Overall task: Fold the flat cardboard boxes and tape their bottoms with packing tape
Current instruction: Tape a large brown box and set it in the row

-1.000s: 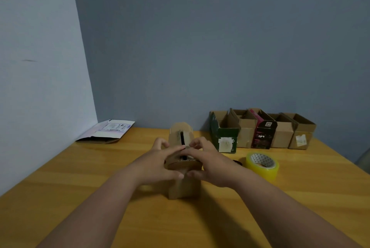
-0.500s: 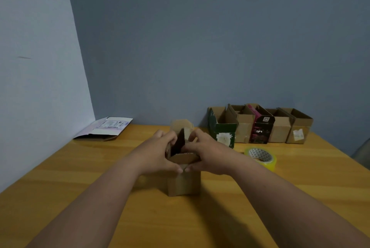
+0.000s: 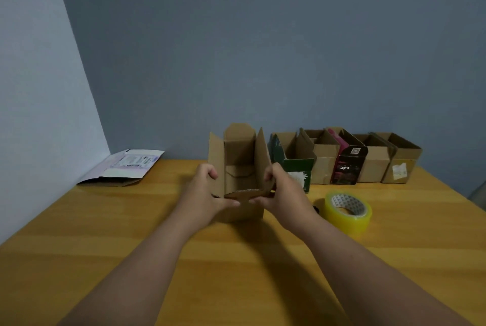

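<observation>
Since a second ago you have spread the flaps of the cardboard box [image 3: 240, 167] upright, so this end is open, not ready for taping. Your left hand [image 3: 203, 194] and right hand [image 3: 282, 191] each pinch its near flap at mid-table. The tape roll [image 3: 347, 211] sits near your right, the finished boxes [image 3: 342, 158] line the far edge, and bare table [image 3: 131, 233] lies to your left.

The table [image 3: 105, 233] is honey-yellow wood with paler streaks, the walls dull blue-grey. The small box [image 3: 238, 157] is plain brown cardboard; the tape roll [image 3: 348, 213] is see-through yellow on a white, grey-speckled core. Along the back stand a dark green box [image 3: 294, 167] with a white patch, brown ones, and a black-and-magenta box [image 3: 347, 165]
</observation>
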